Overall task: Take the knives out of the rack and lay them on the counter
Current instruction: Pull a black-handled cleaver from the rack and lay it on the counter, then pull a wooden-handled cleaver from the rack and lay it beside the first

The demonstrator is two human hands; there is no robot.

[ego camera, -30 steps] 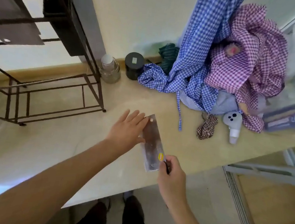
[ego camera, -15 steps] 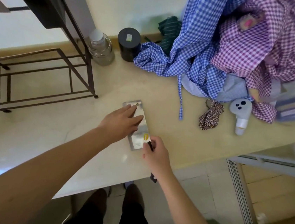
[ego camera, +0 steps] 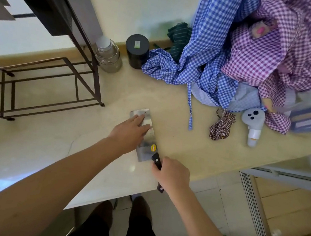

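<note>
1 cleaver (ego camera: 144,136): lying flat nr counter (ego camera: 50,144) front edge. Left hand (ego camera: 129,132) pressing blade, fingers flat, steadying; right hand (ego camera: 171,175) gripping handle, guiding.

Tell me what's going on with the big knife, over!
Left hand flat on the cleaver blade, pressing it to the counter. Right hand gripping its handle at the counter edge. Nothing in the way; clothes pile well clear.

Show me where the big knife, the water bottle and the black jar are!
big knife (ego camera: 144,151), head view, on the flat blade near the yellow sticker
water bottle (ego camera: 108,58), head view, on its clear body
black jar (ego camera: 137,47), head view, on its lid
</note>
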